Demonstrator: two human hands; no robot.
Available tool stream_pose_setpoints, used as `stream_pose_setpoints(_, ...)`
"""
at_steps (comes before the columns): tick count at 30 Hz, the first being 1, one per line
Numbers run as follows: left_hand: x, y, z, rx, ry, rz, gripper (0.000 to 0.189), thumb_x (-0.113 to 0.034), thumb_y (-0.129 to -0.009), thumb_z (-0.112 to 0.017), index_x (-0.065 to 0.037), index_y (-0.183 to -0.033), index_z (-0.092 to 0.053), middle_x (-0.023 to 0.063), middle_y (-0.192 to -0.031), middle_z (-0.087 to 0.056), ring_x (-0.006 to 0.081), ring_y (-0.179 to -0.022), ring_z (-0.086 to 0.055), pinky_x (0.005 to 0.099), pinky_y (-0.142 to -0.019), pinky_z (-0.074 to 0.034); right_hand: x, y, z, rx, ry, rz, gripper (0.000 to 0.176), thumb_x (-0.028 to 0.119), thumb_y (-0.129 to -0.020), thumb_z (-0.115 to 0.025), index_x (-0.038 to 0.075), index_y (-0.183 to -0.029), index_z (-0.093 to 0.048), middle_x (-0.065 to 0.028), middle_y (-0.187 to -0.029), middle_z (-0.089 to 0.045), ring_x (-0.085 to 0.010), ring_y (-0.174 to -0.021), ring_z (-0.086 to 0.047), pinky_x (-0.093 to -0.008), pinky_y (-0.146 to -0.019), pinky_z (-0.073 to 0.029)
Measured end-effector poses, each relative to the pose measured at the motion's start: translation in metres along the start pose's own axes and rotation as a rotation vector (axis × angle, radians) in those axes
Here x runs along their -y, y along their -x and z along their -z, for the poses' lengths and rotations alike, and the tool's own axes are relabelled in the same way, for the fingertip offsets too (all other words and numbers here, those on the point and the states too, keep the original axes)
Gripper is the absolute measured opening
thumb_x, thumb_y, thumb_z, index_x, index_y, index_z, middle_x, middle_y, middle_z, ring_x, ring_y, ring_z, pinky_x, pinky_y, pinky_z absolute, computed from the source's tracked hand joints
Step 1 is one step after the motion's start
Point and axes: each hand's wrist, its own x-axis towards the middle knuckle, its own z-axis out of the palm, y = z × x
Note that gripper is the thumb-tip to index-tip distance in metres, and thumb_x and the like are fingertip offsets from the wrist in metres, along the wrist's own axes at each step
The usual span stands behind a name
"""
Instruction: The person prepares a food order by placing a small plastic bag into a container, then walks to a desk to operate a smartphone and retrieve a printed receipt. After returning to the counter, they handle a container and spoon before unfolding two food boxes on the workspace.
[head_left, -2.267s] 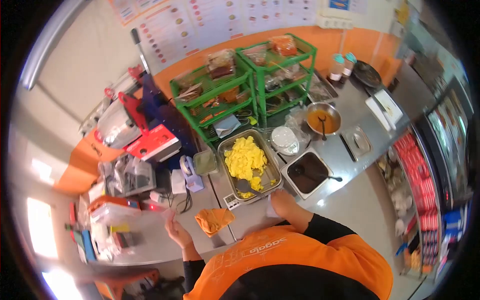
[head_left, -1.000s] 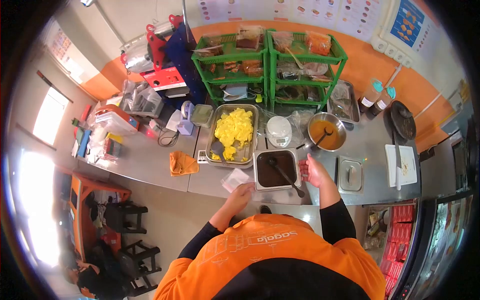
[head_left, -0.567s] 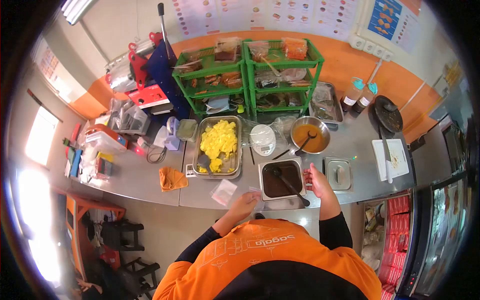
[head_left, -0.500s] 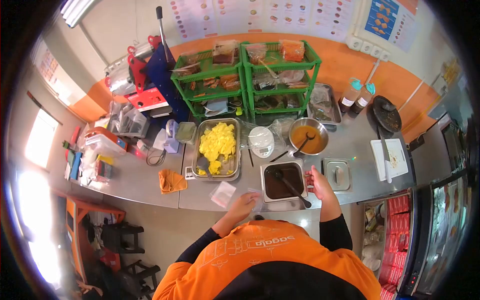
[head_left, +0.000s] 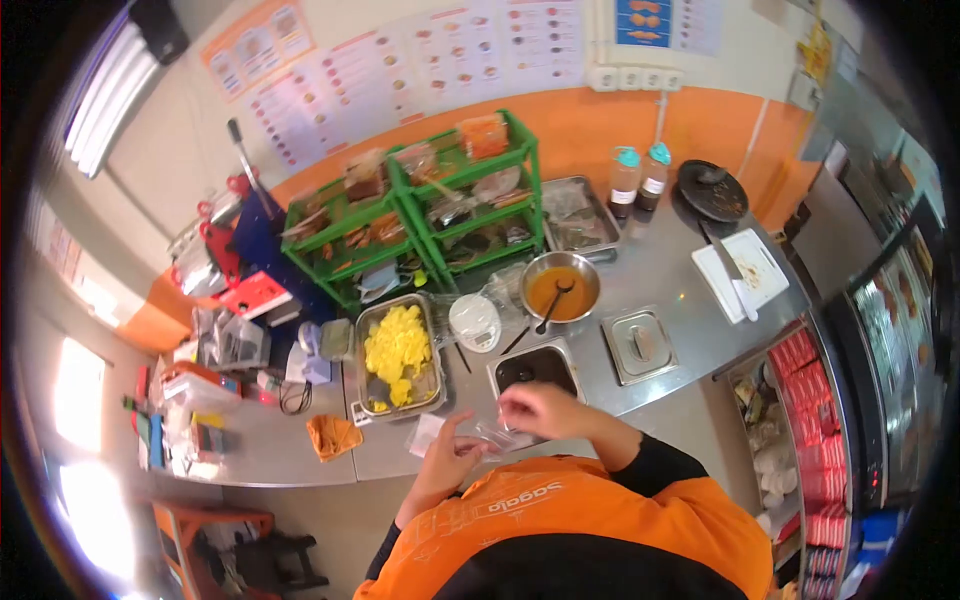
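A small clear plastic bag (head_left: 497,436) is stretched between my two hands, close to the counter's front edge. My left hand (head_left: 447,464) grips its left side, with one finger pointing up and away. The fingers of my right hand (head_left: 545,410) pinch the bag's upper right part. Beyond my right hand sits a square steel pan (head_left: 570,358) of dark brown sauce, partly covered by that hand; the black ladle (head_left: 517,370) in it is mostly hidden. A stack of flat clear bags (head_left: 426,433) lies just left of my left hand.
A steel tray (head_left: 437,392) holds yellow scrambled egg. Behind are a white scale (head_left: 475,323) and a bowl (head_left: 592,292) of orange sauce with a ladle. At right are a lidded pan (head_left: 640,347), a cutting board (head_left: 765,262) and a knife. An orange cloth (head_left: 333,437) lies left.
My right hand has left the right side of the sauce pan and come across to the plastic bag, meeting my left hand. The camera view has turned and shifted.
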Motion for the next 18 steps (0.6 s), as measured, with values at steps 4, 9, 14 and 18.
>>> stream_pose_setpoints(4,0.019,-0.005,-0.009,-0.101,-0.088,-0.047,0.049,-0.010,-0.089,-0.073,-0.004,-0.131,-0.047,0.0112,-0.094,-0.076,0.0187,-0.085,-0.071,0.0284,-0.078,-0.053,-0.003,-0.004,-0.032,-0.037,0.083,0.065,0.020,0.019,-0.093,-0.068,0.002,-0.103,-0.065,-0.0157,-0.086,-0.069,-0.0299,-0.078,-0.069,-0.0378,-0.067,-0.052)
stream_pose_setpoints(9,0.024,-0.004,-0.011,-0.076,-0.139,-0.072,0.041,-0.010,-0.090,-0.071,-0.004,-0.126,-0.051,0.0123,-0.093,-0.076,0.0215,-0.088,-0.072,0.0322,-0.078,-0.053,-0.005,0.003,-0.031,0.017,-0.042,-0.076,0.022,0.022,-0.094,-0.069,0.002,-0.102,-0.065,-0.0124,-0.079,-0.068,-0.0206,-0.070,-0.065,-0.0353,-0.064,-0.050)
stream_pose_setpoints(14,0.018,-0.005,-0.013,-0.133,-0.166,-0.109,0.034,-0.009,-0.092,-0.068,-0.004,-0.122,-0.054,0.0130,-0.092,-0.075,0.0231,-0.092,-0.073,0.0334,-0.078,-0.052,-0.012,0.007,-0.034,0.043,-0.102,-0.148,0.021,0.022,-0.092,-0.071,0.003,-0.102,-0.068,-0.0134,-0.082,-0.069,-0.0198,-0.072,-0.065,-0.0343,-0.065,-0.050)
stream_pose_setpoints(18,0.020,-0.008,-0.013,-0.121,-0.118,-0.122,0.034,-0.009,-0.092,-0.069,-0.003,-0.121,-0.053,0.0129,-0.093,-0.075,0.0227,-0.095,-0.073,0.0332,-0.081,-0.051,-0.011,0.012,-0.031,-0.084,0.005,0.024,0.021,0.023,-0.088,-0.072,0.002,-0.094,-0.071,-0.0184,-0.084,-0.070,-0.0333,-0.075,-0.068,-0.0403,-0.067,-0.052)
